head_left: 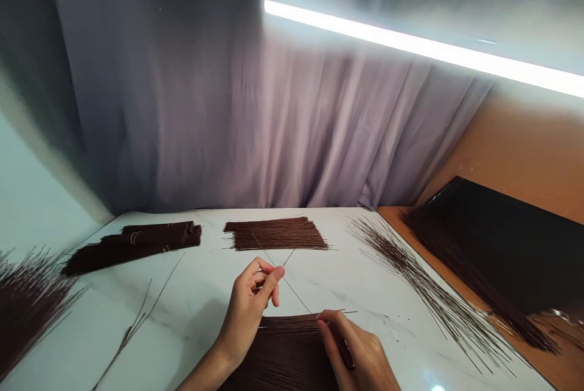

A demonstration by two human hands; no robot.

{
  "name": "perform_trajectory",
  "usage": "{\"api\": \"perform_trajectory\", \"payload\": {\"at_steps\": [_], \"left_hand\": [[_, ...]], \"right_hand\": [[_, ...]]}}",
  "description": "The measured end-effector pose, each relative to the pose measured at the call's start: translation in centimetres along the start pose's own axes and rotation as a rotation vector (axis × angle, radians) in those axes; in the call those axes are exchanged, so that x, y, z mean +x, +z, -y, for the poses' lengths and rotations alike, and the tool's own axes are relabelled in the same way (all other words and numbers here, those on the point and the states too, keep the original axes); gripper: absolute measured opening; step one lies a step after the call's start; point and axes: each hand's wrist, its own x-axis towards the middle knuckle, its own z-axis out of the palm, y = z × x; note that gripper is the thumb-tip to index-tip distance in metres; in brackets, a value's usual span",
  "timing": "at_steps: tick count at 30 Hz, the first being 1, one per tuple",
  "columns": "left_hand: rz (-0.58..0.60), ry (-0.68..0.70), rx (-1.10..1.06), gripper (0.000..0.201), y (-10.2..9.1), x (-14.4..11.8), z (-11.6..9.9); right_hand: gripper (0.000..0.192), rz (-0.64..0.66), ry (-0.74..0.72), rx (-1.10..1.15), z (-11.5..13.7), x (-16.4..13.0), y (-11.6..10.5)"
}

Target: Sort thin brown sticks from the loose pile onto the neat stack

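Observation:
My left hand (246,303) is raised over the table, its thumb and fingertips pinched on a thin dark stick (297,295). That stick slants from above my left fingers down to my right fingertips. A second short thin length (289,256) pokes up from the left pinch; whether it is a separate stick I cannot tell. My right hand (358,345) has thumb and index finger closed at the stick's lower end, just over the near edge of a layer of dark brown sticks (283,351). Its other fingers are curled and partly hidden.
On the white marbled table (205,294) lie a flat brown stick bundle (278,234), dark rolled bundles (150,239), a few loose sticks (130,330) and a fanned pile (420,275). More sticks (31,306) stand left. A black panel (502,245) is at right, a grey curtain (274,105) behind.

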Motion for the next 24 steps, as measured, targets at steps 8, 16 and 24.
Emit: {"api": "perform_trajectory", "payload": {"at_steps": [8, 16, 24], "left_hand": [[0.011, -0.015, 0.005, 0.039, 0.14, -0.13, -0.35], [0.013, -0.002, -0.004, 0.034, 0.22, -0.08, -0.17], [0.001, 0.016, 0.013, 0.033, 0.35, 0.04, -0.09]], "right_hand": [[0.015, 0.014, -0.042, -0.042, -0.5, 0.05, -0.02], [0.018, 0.016, -0.082, -0.121, -0.79, 0.07, -0.35], [0.022, -0.012, -0.077, -0.108, -0.47, 0.17, -0.17]]}}
